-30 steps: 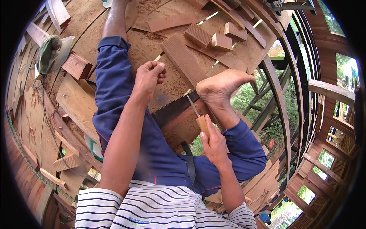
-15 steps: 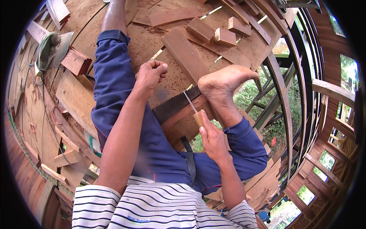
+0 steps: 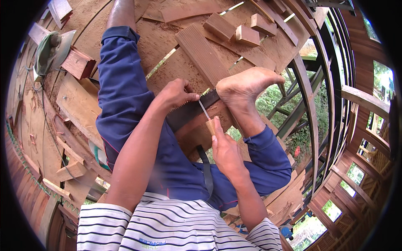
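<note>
My right hand (image 3: 228, 152) is closed around the wooden handle (image 3: 210, 126) of a thin metal file (image 3: 203, 108). The file lies across the toothed edge of a dark saw blade (image 3: 184, 116). At the file's far tip, my left hand (image 3: 176, 94) is closed, with thumb and fingertips pinched there. Its fingers hide part of the teeth. The saw blade runs from beside my left thigh to my bare right foot (image 3: 240, 85), teeth facing away from me. A reddish-brown wooden piece (image 3: 194, 125) sits along the near side of the blade.
A thick plank (image 3: 201, 54) lies beyond the saw, with several cut blocks (image 3: 247, 36) farther right. A cap (image 3: 48, 54) rests on timber at the left, near a dark cord (image 3: 50, 121). Gaps in the boards and an open drop with greenery (image 3: 301, 138) show at the right.
My left hand has come down and right from above the saw to the file's tip. My right hand and the file have shifted slightly left and toward me.
</note>
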The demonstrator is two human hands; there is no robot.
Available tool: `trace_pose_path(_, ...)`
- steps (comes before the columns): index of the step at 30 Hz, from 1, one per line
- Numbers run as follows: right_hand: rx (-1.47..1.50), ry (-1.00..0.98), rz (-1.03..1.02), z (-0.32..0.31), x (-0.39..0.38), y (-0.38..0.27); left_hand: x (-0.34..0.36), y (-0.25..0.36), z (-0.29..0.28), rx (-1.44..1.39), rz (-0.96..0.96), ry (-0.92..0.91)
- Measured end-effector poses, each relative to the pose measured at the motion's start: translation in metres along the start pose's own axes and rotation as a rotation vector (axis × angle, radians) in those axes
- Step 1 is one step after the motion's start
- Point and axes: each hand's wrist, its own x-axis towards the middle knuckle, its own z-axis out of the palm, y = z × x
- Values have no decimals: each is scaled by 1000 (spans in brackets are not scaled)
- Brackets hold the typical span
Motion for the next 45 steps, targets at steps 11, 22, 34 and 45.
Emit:
trace_pose_path(11, -70, 44, -44, -16, 70, -46, 34, -5, -26, 15, -199, 197)
trace_pose_path(22, 80, 194, -239, -12, 11, 19, -10, 10, -49, -624, 63, 253)
trace_pose_path(34, -164, 112, -80, 5, -1, 6, 4, 5, -9, -95, -52, -1)
trace_pose_path(45, -314, 58, -67, -6, 27, -19, 28, 2, -20, 69, -223, -172)
